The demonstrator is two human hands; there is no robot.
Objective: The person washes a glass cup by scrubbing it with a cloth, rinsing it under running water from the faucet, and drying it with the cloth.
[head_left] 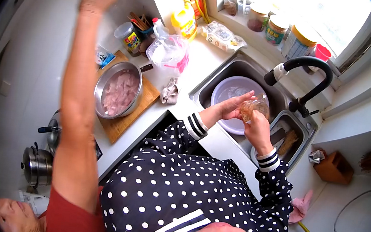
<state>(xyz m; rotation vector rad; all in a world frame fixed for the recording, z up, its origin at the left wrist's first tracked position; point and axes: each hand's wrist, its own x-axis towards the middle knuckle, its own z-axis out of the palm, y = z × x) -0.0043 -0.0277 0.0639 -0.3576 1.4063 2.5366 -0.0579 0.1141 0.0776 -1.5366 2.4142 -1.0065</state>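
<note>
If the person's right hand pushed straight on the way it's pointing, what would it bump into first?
The clear container, which the right hand touches; beyond it, probably the lilac basin, though depth is hard to judge.

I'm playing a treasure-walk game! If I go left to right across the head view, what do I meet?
Shiny round steel pot, wide steel bowl of pale pink meat, crumpled greyish cloth, clear rounded container, boxy brown holder.

Basin (224,87) in sink (250,69), bowl (100,98) on board (149,95).
</note>
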